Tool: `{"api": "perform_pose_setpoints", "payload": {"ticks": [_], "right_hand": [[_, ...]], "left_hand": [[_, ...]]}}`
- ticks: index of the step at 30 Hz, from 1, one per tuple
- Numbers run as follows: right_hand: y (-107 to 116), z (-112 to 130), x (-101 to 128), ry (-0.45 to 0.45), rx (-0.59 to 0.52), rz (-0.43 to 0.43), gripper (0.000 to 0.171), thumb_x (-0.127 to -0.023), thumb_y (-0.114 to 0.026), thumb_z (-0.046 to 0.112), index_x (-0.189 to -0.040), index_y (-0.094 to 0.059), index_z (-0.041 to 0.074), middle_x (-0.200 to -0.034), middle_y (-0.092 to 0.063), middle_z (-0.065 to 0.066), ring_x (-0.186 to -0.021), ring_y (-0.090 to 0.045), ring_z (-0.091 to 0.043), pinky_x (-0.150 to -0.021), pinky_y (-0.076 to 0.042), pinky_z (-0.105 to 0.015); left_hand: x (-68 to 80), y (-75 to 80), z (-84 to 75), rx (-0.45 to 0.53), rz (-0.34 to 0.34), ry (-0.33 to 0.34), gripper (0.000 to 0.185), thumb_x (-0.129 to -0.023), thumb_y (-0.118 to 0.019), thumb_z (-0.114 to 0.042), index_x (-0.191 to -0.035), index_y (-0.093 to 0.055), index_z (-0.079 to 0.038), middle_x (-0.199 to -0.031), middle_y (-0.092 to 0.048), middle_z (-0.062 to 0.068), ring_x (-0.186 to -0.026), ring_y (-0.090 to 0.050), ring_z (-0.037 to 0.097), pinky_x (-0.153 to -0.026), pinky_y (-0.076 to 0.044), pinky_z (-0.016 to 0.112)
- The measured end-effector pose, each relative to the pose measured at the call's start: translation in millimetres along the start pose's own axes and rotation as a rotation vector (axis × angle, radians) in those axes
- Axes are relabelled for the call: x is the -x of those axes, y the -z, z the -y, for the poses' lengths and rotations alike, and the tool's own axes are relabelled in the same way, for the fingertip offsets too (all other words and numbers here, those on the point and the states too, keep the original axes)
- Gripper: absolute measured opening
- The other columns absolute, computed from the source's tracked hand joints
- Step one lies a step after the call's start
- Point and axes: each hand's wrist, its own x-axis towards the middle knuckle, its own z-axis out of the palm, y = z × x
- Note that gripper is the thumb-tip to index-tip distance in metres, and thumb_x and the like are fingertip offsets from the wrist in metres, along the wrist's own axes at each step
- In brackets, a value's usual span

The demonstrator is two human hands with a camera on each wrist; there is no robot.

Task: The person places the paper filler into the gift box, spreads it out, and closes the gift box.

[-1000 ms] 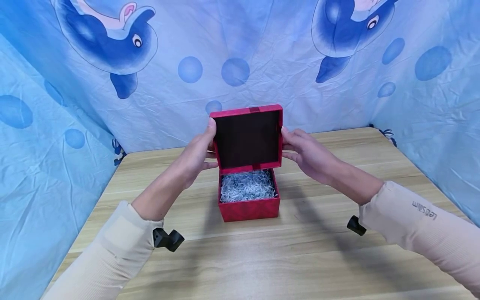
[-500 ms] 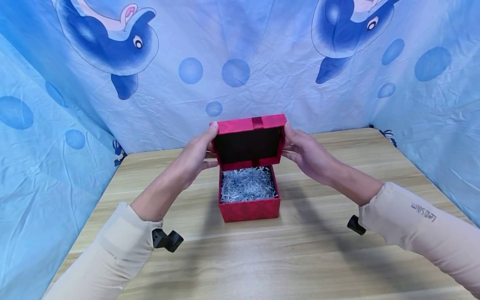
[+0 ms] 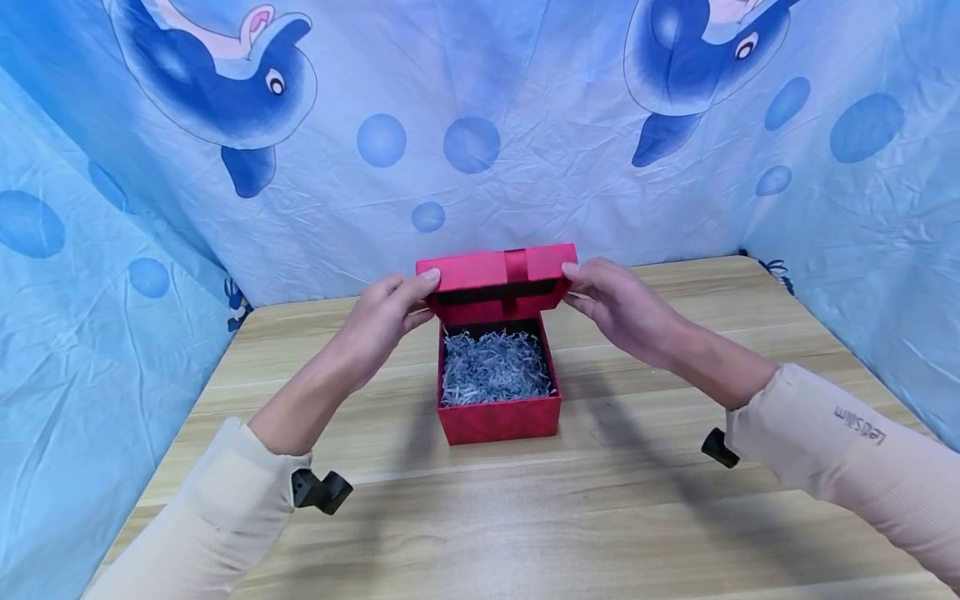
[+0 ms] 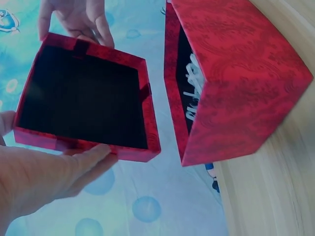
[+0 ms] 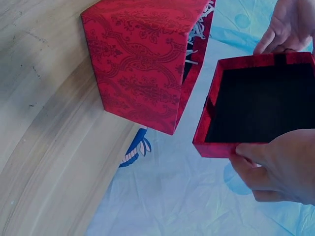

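A red patterned box (image 3: 498,419) stands on the wooden table (image 3: 525,517), filled with white shredded paper (image 3: 493,368). Above its far edge both hands hold a red lid (image 3: 480,271) with a ribbon band, nearly level and dark inside. My left hand (image 3: 386,312) grips the lid's left side and my right hand (image 3: 611,300) grips its right side. From the left wrist view the lid (image 4: 83,98) shows its dark hollow beside the box (image 4: 236,83), with my left hand (image 4: 49,179) under its edge. The right wrist view has the lid (image 5: 261,105), the box (image 5: 142,59) and my right hand (image 5: 280,167).
A blue cloth with dolphin prints (image 3: 480,125) hangs close behind the table and along both sides. The table's far edge meets the cloth just behind the box. Bare wood lies in front of the box and to either side.
The lid has tipped from nearly upright, with its hollow facing me, down to almost level, and it has sunk closer to the box. Both hands have kept their hold on it.
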Motion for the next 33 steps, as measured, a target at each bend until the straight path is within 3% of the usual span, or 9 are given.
{"api": "perform_pose_setpoints", "payload": {"ticks": [4,9,12,16,23,33], "right_hand": [[1.4,0.8,2.9,-0.039,0.046,0.013,0.014,-0.088,-0.050,0.013,-0.087,-0.046,0.000,-0.097,-0.045,-0.008,-0.108,-0.042,-0.021,-0.104,-0.021,-0.038],[7.6,1.3,5.3,-0.088,0.184,0.052,0.025,-0.085,-0.055,0.011,-0.100,-0.042,-0.005,-0.103,-0.043,-0.013,-0.102,-0.040,-0.023,-0.092,-0.034,-0.029],[11.4,2.0,6.4,-0.106,0.281,0.076,0.033,-0.082,-0.058,0.009,-0.106,-0.043,-0.007,-0.115,-0.040,-0.014,-0.106,-0.038,-0.024,-0.088,-0.038,-0.027],[13.9,2.7,7.4,-0.106,0.368,0.082,0.040,-0.077,-0.065,0.006,-0.108,-0.043,-0.007,-0.126,-0.034,-0.010,-0.114,-0.038,-0.024,-0.090,-0.041,-0.027],[14.5,0.3,8.6,-0.044,0.535,0.106,0.046,-0.069,-0.073,0.007,-0.104,-0.046,-0.004,-0.127,-0.032,-0.006,-0.120,-0.039,-0.020,-0.089,-0.040,-0.025],[14.1,-2.8,11.2,0.060,0.597,0.112,0.046,-0.064,-0.075,-0.002,-0.098,-0.044,-0.004,-0.122,-0.032,-0.006,-0.115,-0.039,-0.019,-0.094,-0.034,-0.022]], "left_hand": [[4.6,5.9,2.4,-0.081,-0.009,0.042,0.052,-0.086,-0.050,-0.044,-0.100,-0.043,0.006,-0.121,-0.044,0.008,-0.118,-0.042,0.020,-0.101,-0.029,0.031],[8.5,13.3,4.2,-0.226,-0.021,0.064,0.052,-0.080,-0.056,-0.049,-0.105,-0.049,-0.004,-0.108,-0.049,0.008,-0.107,-0.046,0.018,-0.094,-0.034,0.035],[9.8,16.7,5.8,-0.278,0.002,0.058,0.052,-0.077,-0.061,-0.047,-0.108,-0.051,-0.007,-0.119,-0.048,0.005,-0.109,-0.045,0.018,-0.093,-0.035,0.036],[10.4,18.0,9.1,-0.261,0.044,0.055,0.054,-0.074,-0.068,-0.038,-0.112,-0.047,-0.005,-0.134,-0.037,0.002,-0.120,-0.039,0.015,-0.096,-0.035,0.030],[10.7,14.9,17.7,-0.126,0.094,0.007,0.057,-0.072,-0.072,-0.011,-0.115,-0.036,0.002,-0.139,-0.028,0.007,-0.124,-0.035,0.018,-0.088,-0.039,0.022],[11.1,7.6,22.1,-0.183,0.062,-0.032,0.061,-0.067,-0.074,-0.006,-0.114,-0.035,0.000,-0.139,-0.029,0.001,-0.124,-0.034,0.016,-0.088,-0.038,0.018]]}}
